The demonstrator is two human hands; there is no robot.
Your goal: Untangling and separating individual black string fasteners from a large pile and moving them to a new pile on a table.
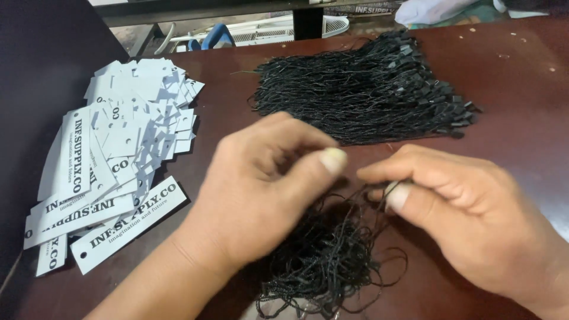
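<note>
My left hand (261, 184) and my right hand (468, 207) meet over a loose tangle of thin black string loops (329, 255) on a dark red-brown table (515, 89). Both hands pinch at strands of this tangle, thumb against fingertips, close to each other. What exactly lies between the left fingers is hidden. A larger bundle of black string tag fasteners with small black plastic ends (367, 89) lies behind the hands.
A heap of white rectangular paper tags with black print (112, 160) spreads over the table's left side. A dark panel stands at the far left. Beyond the table's far edge are a white grille-like object (278, 29) and pale cloth (438, 10).
</note>
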